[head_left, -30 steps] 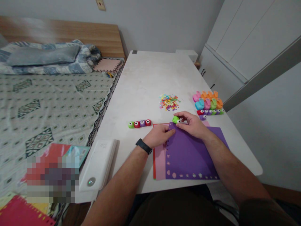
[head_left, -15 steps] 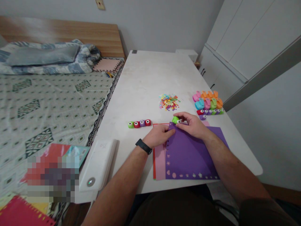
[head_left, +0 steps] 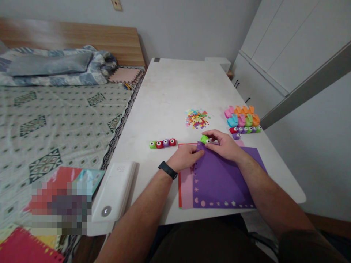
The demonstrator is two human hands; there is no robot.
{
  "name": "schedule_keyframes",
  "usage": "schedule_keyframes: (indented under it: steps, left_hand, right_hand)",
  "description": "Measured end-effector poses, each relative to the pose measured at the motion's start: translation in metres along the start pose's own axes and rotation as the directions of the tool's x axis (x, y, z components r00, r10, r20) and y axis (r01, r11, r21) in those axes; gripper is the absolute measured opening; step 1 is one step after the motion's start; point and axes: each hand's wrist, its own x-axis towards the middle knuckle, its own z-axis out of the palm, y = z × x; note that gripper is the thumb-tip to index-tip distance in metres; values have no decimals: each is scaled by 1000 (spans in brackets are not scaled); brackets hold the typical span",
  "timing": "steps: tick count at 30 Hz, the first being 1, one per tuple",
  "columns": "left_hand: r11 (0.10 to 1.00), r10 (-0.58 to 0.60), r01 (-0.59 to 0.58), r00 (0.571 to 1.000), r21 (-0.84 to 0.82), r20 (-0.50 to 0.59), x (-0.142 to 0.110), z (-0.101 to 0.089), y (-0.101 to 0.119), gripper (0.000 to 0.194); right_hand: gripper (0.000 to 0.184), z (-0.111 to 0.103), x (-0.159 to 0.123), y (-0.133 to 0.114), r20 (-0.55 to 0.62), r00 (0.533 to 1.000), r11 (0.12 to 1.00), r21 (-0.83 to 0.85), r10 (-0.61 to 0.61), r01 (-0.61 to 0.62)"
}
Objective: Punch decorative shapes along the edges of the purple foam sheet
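Observation:
A purple sheet of paper point(head_left: 225, 175) lies over pink and red sheets, with shapes punched along its left and near edges. My left hand point(head_left: 185, 157), with a dark band at the wrist, pinches the sheet's far left corner between thumb and fingers. Closed around a small green craft punch point(head_left: 204, 139), my right hand point(head_left: 222, 145) holds it at the sheet's far edge. Whether paper sits inside the punch's slot is too small to tell. A row of small punches point(head_left: 162, 143) in green, red and purple stands left of the paper.
Colourful paper confetti point(head_left: 196, 118) is heaped beyond the paper. Larger orange, pink, blue and green punches point(head_left: 241, 118) line the right side, with small ones before them. A white power bank point(head_left: 116, 191) rests at the table's near left. Punched red paper point(head_left: 26, 246) lies at lower left.

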Motion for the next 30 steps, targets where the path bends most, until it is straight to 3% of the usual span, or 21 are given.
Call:
schedule_keyframes:
  steps: [30]
  left_hand:
    - [999,15,-16,1000,31,15,0,-1,-1,42]
  right_hand:
    - [44,0,0,0,1,1000,1000,-2,-17,17]
